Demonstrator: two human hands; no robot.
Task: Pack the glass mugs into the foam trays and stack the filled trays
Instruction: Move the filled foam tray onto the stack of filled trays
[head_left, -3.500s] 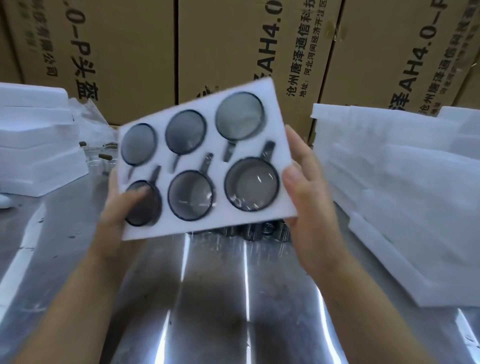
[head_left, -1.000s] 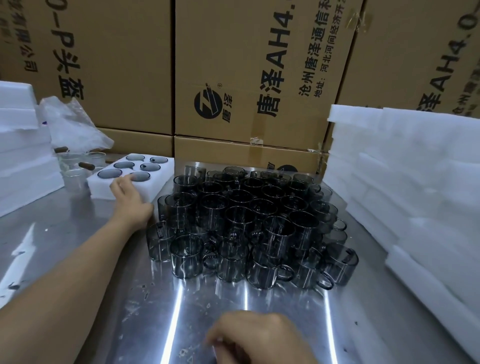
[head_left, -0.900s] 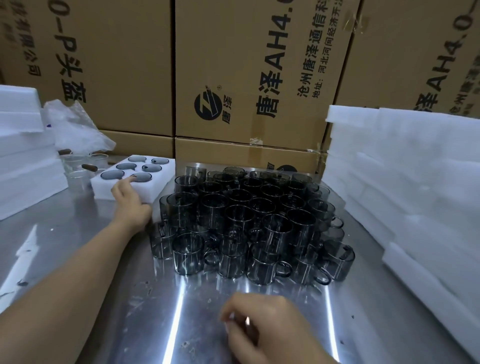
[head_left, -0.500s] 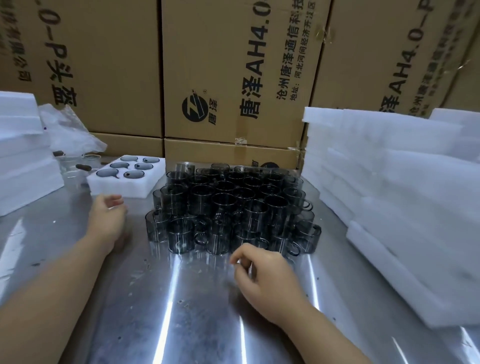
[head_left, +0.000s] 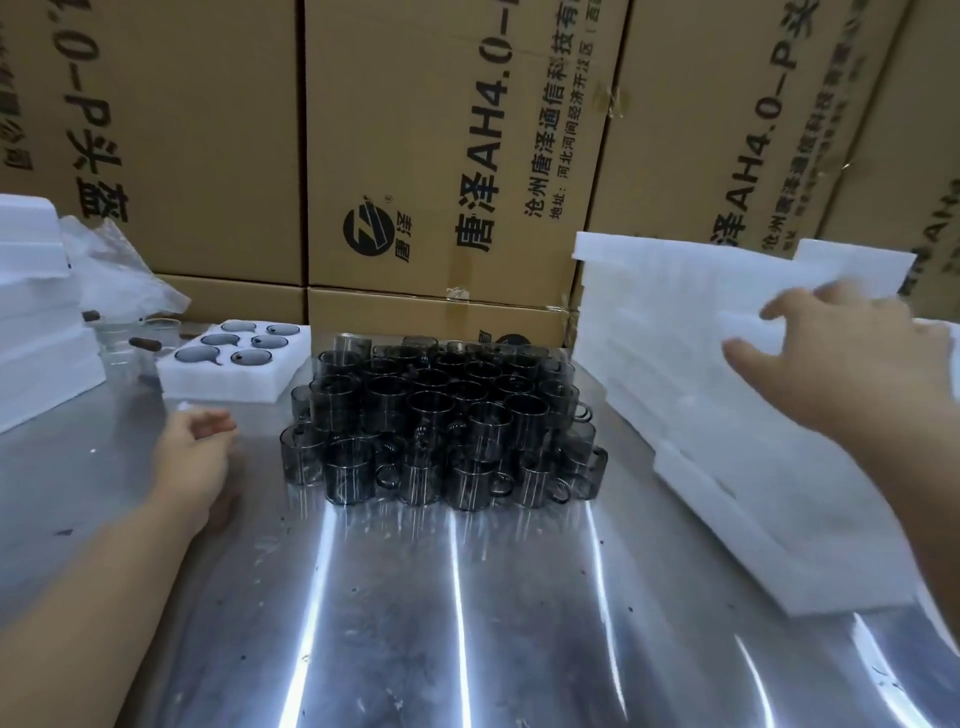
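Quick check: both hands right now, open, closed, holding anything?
Left hand: open, loosely curled, holding nothing.
Right hand: open, fingers spread at the foam stack; contact unclear.

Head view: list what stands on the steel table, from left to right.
White foam stack → clear glasses with brown handles → filled foam tray → cluster of dark glass mugs → pile of empty foam trays.

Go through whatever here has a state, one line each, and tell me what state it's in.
Filled foam tray: six pockets occupied, flat on the table, no hand on it.
Loose glass mugs: upright, clustered, unpacked.
Foam pile: stacked at right.
Left hand: relaxed, empty.
Right hand: fingers spread, reaching onto the pile; contact blurred.
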